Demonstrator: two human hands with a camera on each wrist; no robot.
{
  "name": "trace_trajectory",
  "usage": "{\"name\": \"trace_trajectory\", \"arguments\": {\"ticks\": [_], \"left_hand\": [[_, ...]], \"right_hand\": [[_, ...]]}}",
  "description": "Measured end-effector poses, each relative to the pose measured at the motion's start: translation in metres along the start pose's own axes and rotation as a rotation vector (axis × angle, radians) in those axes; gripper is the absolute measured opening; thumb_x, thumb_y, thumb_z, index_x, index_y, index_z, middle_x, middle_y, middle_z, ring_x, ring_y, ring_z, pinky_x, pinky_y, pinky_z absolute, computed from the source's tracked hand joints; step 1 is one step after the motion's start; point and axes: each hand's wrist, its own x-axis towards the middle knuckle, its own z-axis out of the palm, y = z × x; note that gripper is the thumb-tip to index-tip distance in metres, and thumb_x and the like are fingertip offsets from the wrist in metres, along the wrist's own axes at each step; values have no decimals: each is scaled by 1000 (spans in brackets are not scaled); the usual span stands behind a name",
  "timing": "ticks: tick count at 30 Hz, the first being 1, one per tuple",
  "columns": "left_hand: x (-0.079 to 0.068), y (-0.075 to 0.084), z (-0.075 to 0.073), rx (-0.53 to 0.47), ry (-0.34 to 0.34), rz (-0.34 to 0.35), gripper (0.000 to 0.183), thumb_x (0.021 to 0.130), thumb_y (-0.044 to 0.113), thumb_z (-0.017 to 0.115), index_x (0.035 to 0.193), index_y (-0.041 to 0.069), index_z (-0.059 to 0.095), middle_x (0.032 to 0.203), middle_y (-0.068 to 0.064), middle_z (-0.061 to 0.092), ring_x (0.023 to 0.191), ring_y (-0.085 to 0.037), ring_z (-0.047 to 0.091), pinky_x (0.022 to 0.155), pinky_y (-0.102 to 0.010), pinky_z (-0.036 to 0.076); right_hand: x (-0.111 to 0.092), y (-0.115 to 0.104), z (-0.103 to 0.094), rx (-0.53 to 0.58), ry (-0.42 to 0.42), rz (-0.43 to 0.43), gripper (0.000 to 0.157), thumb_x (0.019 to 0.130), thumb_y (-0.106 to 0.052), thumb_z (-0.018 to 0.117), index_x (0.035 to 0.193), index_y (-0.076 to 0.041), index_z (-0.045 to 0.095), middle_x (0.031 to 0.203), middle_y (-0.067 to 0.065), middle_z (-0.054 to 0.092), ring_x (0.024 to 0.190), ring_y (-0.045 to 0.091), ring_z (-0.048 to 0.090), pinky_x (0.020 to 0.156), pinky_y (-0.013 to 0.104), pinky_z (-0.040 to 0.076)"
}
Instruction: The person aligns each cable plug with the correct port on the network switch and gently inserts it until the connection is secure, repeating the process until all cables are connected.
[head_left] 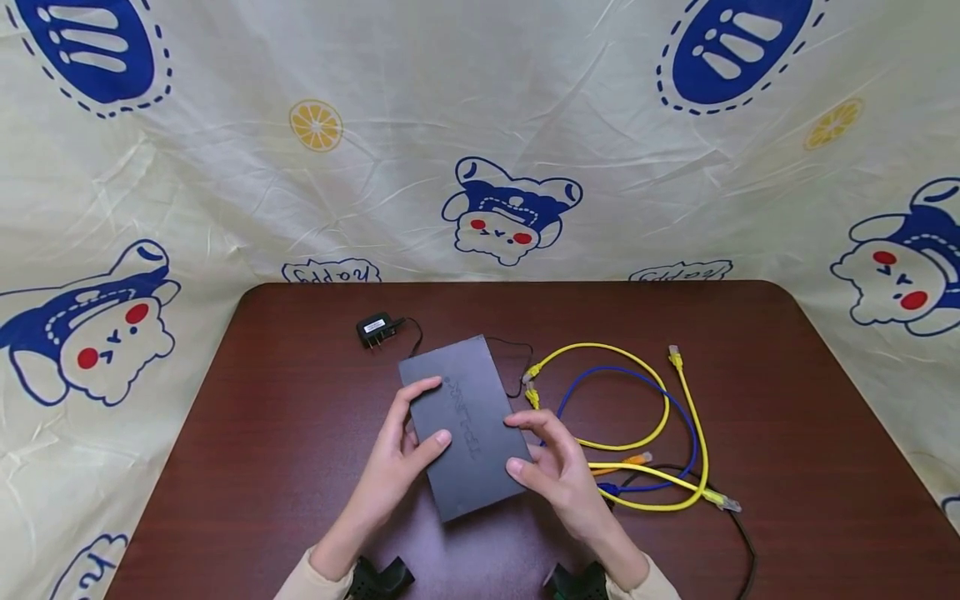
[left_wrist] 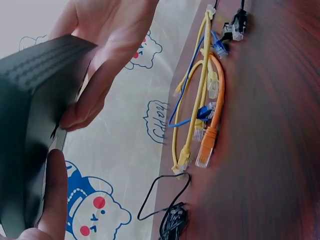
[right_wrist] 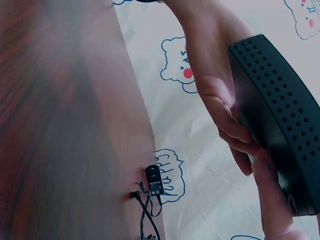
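Both hands hold a flat dark grey network switch [head_left: 468,433] above the table, its broad face with raised lettering turned up. The left hand [head_left: 397,450] grips its left long edge, thumb and fingertips on the face. On the opposite edge the right hand [head_left: 562,475] grips it in the same way. In the left wrist view the switch [left_wrist: 20,130] appears from the side, with part of a hand under it. Rows of round holes line one narrow side of the switch [right_wrist: 280,90] in the right wrist view.
Beyond the switch lies a black power adapter [head_left: 377,329] with a thin cord. To the right, yellow network cables [head_left: 667,417] overlap a blue cable [head_left: 607,368] and an orange plug [head_left: 636,460]. A black cable [head_left: 752,550] runs toward the table's front edge.
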Motion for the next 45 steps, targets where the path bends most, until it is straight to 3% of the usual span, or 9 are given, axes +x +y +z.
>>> {"name": "trace_trajectory", "arguments": {"ticks": [7,14,20,25,30,36,45], "left_hand": [[1,0,3,84,72,-27,53,93,6,60,140,21,41,133,-12,40,114,-27,46,84,-31,46],[2,-1,3,95,128,-39,51,91,1,59,138,17,45,129,-14,42,110,-29,46,85,-33,44],[3,1,2,105,149,-47,50,89,0,59,136,17,48,124,-14,45,108,-29,47,85,-38,43],[4,2,1,121,130,-58,51,90,0,57,136,18,47,123,-14,45,107,-29,48,85,-41,43],[4,4,0,166,105,-69,52,91,1,54,137,24,46,131,-9,44,111,-27,45,90,-44,36],[5,6,0,171,85,-110,58,91,-2,46,140,30,46,138,-2,41,112,-25,45,91,-43,34],[6,6,3,203,155,-114,59,87,-2,45,138,27,51,139,-2,44,111,-26,46,87,-42,36]], "right_hand": [[-1,1,7,-116,15,29,39,89,7,57,125,2,43,127,14,41,115,19,43,82,29,45],[-2,-1,9,-135,-33,136,42,92,3,56,129,2,37,133,21,32,108,28,54,80,32,50],[-3,-1,9,-173,-52,152,41,93,1,54,131,1,39,136,22,33,123,27,44,92,29,43],[-2,-1,9,-137,-68,149,42,93,1,54,132,1,39,137,22,32,116,23,48,83,28,46],[-2,3,12,-68,-87,79,42,92,7,52,131,4,38,133,22,34,99,18,53,71,26,46],[-4,10,18,-15,-76,35,40,90,10,53,128,7,38,129,17,39,92,13,56,72,25,48],[-4,12,23,-60,-64,96,41,92,5,55,129,3,39,132,24,33,93,16,57,71,28,49]]}}
